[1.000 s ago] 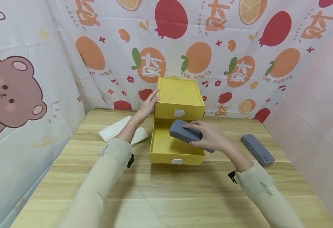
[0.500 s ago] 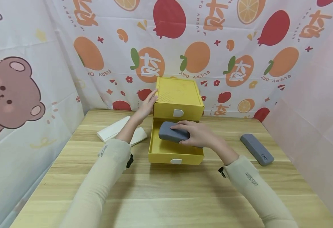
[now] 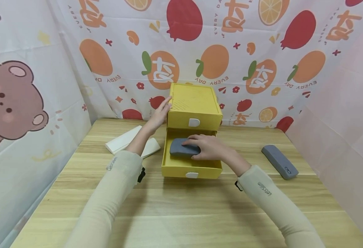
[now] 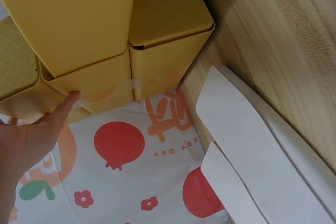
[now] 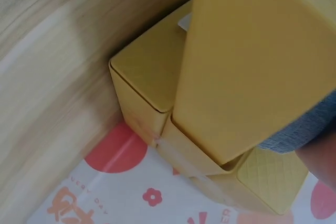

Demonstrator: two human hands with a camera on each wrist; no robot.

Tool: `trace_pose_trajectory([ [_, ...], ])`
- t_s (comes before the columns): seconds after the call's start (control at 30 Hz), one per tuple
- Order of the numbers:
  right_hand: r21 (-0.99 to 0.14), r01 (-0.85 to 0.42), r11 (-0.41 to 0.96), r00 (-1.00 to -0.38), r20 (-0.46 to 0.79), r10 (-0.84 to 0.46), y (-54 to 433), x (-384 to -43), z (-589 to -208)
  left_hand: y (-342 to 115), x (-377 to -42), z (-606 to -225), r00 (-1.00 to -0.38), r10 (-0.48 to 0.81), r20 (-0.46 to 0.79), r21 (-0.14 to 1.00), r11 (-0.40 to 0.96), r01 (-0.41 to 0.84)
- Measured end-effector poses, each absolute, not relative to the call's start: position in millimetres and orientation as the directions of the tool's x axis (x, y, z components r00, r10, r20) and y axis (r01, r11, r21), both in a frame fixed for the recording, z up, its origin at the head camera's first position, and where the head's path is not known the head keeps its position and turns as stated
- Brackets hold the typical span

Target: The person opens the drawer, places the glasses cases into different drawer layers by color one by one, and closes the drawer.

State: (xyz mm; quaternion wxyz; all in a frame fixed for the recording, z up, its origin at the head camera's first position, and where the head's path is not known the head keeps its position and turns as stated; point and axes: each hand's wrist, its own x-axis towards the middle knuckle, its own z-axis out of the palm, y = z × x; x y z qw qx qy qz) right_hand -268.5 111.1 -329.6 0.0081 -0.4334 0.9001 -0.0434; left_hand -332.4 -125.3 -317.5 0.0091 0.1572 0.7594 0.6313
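From where I stand, a three-tiered yellow cabinet with smooth plastic-looking walls [image 3: 197, 98] is set against a white, fruit-printed cloth backdrop [image 3: 215, 20], its middle drawer [image 3: 175, 171] drawn out towards the person. The right hand [image 3: 210, 146] grips an elongated, round-edged case in grey-blue fabric [image 3: 179, 148], thumb on the near side and fingers over the top. The case lies crosswise within the drawer walls, its right end hidden by the hand; whether it bears on the drawer floor cannot be told. The grip from above presumably suits the low walls and the tier overhead, which leave the front as the easier way in. The left hand [image 3: 159, 115] holds nothing: its extended fingers rest along the cabinet's upper left edge, probably to steady the light-looking stack while the drawer hangs forward. A matching grey-blue case with a dark spectacles mark [image 3: 280, 162] lies well apart on the pale wood-grain table [image 3: 181, 213], at the person's right. Two smooth white flap-fronted cases [image 4: 262, 145] lie at the left, partly behind the left forearm, seemingly sorted by colour to opposite sides.
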Motion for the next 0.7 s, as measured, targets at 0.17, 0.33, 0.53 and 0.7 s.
trace_pose_trajectory([
  [0.17, -0.088, -0.797, 0.597, -0.601, 0.028, -0.799, 108.2, -272.8, -338.9, -125.9, -333.0, -316.8, -0.955, 0.247, 0.166, 0.965, 0.158, 0.208],
  [0.33, -0.131, -0.807, 0.576, -0.584, 0.03, -0.811, 107.9, -276.5, -344.5, -125.7, -325.4, -308.3, -0.955, 0.253, 0.156, 0.97, 0.145, 0.197],
  [0.53, -0.152, -0.811, 0.565, -0.574, 0.02, -0.819, 108.7, -279.5, -347.6, -123.8, -310.5, -295.3, -0.953, 0.262, 0.151, 0.97, 0.147, 0.194],
  [0.7, -0.157, -0.809, 0.566, -0.574, 0.014, -0.818, 109.2, -279.8, -349.0, -123.4, -308.4, -293.8, -0.954, 0.258, 0.151, 0.968, 0.157, 0.196],
])
